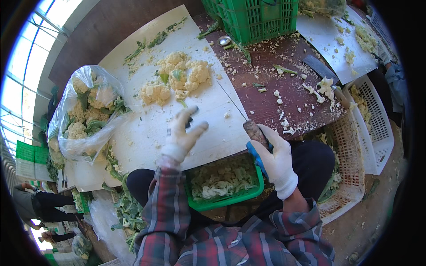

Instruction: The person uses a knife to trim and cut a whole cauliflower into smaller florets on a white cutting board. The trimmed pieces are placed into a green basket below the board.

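Observation:
My left hand, in a white knit glove, hovers over the white board with its fingers apart and nothing in them. Just beyond its fingertips lie several cauliflower pieces, one with a short green stem. My right hand, in a white glove with a blue palm, is closed around the thick wrapped handle of a knife. The knife's blade looks thin, seen nearly edge-on, and points away across the board's right edge. Below the board, between my knees, a green basket holds cut florets.
At left sits an open plastic bag of cauliflower heads. A green crate stands at the back. Right of the board, a cleaver lies on the brown table among crumbs. White baskets stand at right, near another person's sleeve.

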The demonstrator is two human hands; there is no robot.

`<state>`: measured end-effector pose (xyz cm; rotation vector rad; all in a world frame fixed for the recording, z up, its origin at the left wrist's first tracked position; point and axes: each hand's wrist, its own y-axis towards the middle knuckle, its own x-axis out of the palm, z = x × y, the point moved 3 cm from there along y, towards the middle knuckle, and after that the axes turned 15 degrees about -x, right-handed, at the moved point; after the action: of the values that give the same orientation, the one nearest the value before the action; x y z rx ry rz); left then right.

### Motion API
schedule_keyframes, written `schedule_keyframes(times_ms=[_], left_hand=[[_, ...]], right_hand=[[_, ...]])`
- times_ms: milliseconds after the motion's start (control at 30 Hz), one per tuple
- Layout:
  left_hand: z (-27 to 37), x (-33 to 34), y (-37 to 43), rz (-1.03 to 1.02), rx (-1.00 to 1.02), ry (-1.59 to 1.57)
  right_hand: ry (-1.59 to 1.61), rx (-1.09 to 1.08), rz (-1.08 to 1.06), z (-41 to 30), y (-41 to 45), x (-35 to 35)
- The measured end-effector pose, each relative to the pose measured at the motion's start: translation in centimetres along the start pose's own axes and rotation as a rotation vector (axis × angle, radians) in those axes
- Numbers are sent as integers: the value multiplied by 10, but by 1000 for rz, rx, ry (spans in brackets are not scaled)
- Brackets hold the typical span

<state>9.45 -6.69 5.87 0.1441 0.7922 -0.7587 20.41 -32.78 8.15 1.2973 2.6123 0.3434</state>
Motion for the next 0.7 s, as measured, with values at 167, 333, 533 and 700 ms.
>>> schedule_keyframes(times_ms=[167, 333, 533, 700], left_hand=[[25, 21, 151, 600, 253, 386], [21, 44, 168, 437, 79, 517], [-40, 24, 67, 336, 406, 263], [-55, 11, -20, 262, 503, 262]], right_hand=[[4, 8, 32, -5, 5, -3], [-66, -53, 26, -9, 12, -2], [-51, -32, 1, -1, 4, 4], [-137, -6, -163, 22, -4, 25]])
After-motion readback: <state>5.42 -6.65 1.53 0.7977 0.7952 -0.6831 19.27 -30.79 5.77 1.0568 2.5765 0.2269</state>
